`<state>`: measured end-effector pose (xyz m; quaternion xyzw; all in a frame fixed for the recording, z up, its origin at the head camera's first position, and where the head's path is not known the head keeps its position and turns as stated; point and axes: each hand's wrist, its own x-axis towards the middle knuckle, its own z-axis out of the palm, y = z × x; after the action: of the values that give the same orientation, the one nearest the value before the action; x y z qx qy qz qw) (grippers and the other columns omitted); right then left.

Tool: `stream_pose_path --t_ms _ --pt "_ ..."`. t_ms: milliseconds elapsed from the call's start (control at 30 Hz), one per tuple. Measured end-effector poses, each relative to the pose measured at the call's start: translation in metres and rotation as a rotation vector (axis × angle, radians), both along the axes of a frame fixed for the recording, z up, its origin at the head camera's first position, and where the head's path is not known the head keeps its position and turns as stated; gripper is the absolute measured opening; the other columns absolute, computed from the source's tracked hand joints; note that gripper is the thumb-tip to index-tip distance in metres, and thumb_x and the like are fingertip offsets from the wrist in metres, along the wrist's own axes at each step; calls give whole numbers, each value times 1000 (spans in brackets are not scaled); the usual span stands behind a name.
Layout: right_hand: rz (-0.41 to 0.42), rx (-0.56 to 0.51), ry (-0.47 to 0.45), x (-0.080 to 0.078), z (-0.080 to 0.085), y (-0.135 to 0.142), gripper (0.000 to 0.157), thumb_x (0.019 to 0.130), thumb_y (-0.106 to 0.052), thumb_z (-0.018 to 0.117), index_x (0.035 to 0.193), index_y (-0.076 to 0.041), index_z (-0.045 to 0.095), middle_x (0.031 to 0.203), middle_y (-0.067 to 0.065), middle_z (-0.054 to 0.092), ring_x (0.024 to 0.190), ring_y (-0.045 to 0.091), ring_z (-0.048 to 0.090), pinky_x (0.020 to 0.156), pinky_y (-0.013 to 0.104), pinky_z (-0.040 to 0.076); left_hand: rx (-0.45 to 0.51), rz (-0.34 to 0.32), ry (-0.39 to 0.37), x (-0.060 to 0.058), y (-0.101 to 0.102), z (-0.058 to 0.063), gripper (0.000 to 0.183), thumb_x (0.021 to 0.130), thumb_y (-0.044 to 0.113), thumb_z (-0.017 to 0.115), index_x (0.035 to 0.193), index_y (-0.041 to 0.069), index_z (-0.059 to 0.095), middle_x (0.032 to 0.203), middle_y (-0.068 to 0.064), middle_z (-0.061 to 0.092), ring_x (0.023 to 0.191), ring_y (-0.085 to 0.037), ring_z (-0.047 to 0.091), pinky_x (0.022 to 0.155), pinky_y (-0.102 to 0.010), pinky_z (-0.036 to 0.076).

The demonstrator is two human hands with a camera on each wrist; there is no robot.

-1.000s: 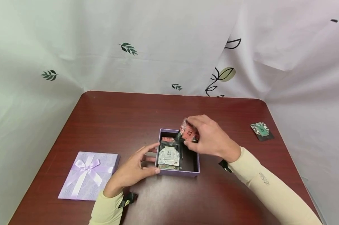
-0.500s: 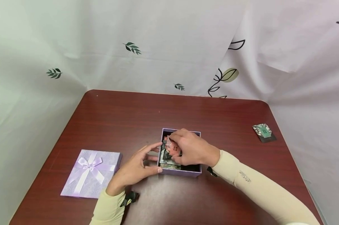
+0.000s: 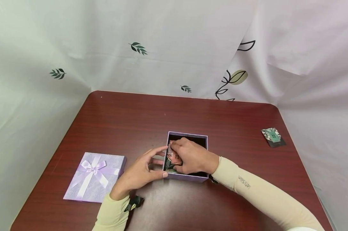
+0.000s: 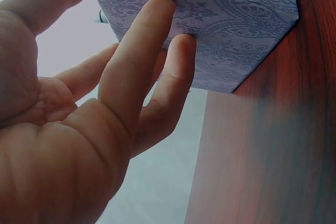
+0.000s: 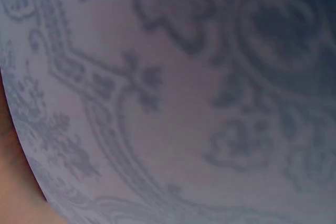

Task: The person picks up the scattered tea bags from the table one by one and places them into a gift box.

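Note:
A lilac gift box (image 3: 186, 177) with a dark inside stands at the middle of the table, its lid off. Inside its left part my right hand (image 3: 192, 156) pinches a black sachet with a red label (image 3: 176, 158), lowered over other sachets that it mostly hides. My left hand (image 3: 140, 171) rests on the box's left side, thumb at the front corner and fingertips against the wall. The left wrist view shows those fingers touching the patterned lilac wall (image 4: 236, 40). Only the patterned box wall (image 5: 173, 108) fills the right wrist view, close and blurred.
The lilac lid (image 3: 94, 176) with a ribbon bow lies on the table left of the box. A sachet with a green label (image 3: 273, 137) lies near the right edge of the brown table (image 3: 128, 118). White cloth hangs behind and at both sides.
My right hand has brought the red-labelled sachet from the box's back right rim leftward and down into its left part, over the white-labelled sachet. The left hand keeps its place at the box.

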<state>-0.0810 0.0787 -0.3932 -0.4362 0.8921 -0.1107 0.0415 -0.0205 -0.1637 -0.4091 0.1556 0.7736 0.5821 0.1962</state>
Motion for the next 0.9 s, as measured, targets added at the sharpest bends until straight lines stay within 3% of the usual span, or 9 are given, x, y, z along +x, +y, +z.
stream_pose_path --t_ms 300,467,667,900 --pt "-11 58 -30 1 -5 0 74 82 -44 84 140 -2 64 145 11 64 124 23 62 100 34 58 5 -3 -11 1 2 2 86 88 19 89 161 21 44 152 -16 52 126 -37 67 86 -28 63" --pt "-30 45 -33 2 2 5 82 83 -47 83 147 -1 60 152 13 60 132 25 62 107 36 56 -9 0 -14 0 2 1 85 88 21 88 161 20 44 151 -17 53 125 -36 67 86 -28 63" --pt "-99 -39 -73 3 20 18 80 87 -48 80 149 -2 58 153 13 59 139 28 59 114 43 52 -3 4 -16 0 1 0 84 89 20 87 161 18 44 150 -19 52 125 -38 66 86 -29 63" --pt "-165 -192 5 -3 36 47 68 89 -39 82 144 -4 62 142 11 67 131 27 64 111 45 55 9 19 -32 1 1 0 84 88 18 88 160 16 45 149 -22 52 125 -39 66 86 -28 63"
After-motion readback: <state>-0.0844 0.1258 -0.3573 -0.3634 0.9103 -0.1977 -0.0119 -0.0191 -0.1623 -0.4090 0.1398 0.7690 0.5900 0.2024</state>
